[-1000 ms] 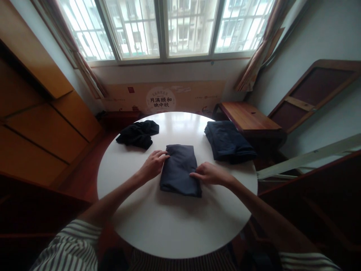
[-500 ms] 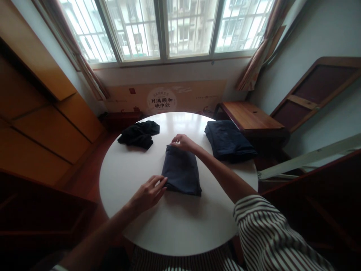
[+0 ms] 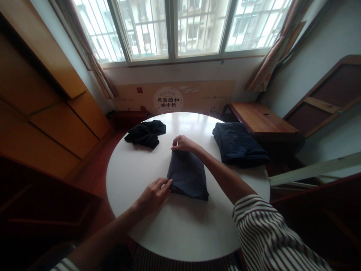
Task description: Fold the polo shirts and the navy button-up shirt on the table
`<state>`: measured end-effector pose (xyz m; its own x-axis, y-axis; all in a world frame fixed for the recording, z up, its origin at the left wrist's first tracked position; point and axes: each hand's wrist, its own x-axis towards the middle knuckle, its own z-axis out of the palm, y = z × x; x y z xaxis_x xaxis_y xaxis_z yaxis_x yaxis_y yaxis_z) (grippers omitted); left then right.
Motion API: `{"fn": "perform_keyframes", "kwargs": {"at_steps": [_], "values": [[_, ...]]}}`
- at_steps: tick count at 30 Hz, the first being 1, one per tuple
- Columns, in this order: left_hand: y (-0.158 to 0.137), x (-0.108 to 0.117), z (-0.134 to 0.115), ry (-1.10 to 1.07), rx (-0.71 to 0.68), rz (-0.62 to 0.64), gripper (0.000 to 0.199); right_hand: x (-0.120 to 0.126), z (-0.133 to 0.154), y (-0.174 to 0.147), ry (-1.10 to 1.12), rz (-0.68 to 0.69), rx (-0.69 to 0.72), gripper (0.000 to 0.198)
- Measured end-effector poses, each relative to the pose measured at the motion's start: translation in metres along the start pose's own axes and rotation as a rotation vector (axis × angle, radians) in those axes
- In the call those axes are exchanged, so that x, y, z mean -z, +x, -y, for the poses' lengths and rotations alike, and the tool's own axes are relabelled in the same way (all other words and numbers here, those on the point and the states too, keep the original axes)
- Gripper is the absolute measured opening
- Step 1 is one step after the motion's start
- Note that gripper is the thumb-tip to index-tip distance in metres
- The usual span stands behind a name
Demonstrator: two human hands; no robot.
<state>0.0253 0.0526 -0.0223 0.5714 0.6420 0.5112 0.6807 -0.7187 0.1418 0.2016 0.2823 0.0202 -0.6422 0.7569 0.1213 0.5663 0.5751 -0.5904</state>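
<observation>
A folded dark blue-grey garment (image 3: 188,175) lies near the middle of a round white table (image 3: 135,165). At its near left corner, my left hand (image 3: 156,191) closes thumb and fingers on the edge of the cloth. My right hand (image 3: 182,143) reaches across to the far left corner and pinches the fabric there, its fingers curled and partly hiding that edge. The layers show along the near side of the fold.
A crumpled black garment (image 3: 146,133) lies at the table's far left. Folded dark blue clothes (image 3: 239,145) sit by the right edge. Beyond are a wooden side table (image 3: 262,116), a barred window (image 3: 197,30) and, to the left, wooden cabinets (image 3: 62,124).
The whole view has shifted, so the table and clothes appear farther right. Both hands stay at the garment's left corners; the right hand has moved slightly left relative to the table.
</observation>
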Motion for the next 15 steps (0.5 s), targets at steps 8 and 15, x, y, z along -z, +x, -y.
{"fn": "perform_keyframes", "kwargs": {"at_steps": [8, 15], "values": [[0.006, 0.002, -0.005, -0.188, 0.115, 0.079, 0.016, -0.001, 0.003, 0.000, -0.126, -0.035, -0.066, 0.026], [0.004, -0.004, 0.001, -0.073, 0.081, 0.049, 0.041, 0.005, -0.006, -0.009, -0.101, 0.026, -0.023, 0.035]]}}
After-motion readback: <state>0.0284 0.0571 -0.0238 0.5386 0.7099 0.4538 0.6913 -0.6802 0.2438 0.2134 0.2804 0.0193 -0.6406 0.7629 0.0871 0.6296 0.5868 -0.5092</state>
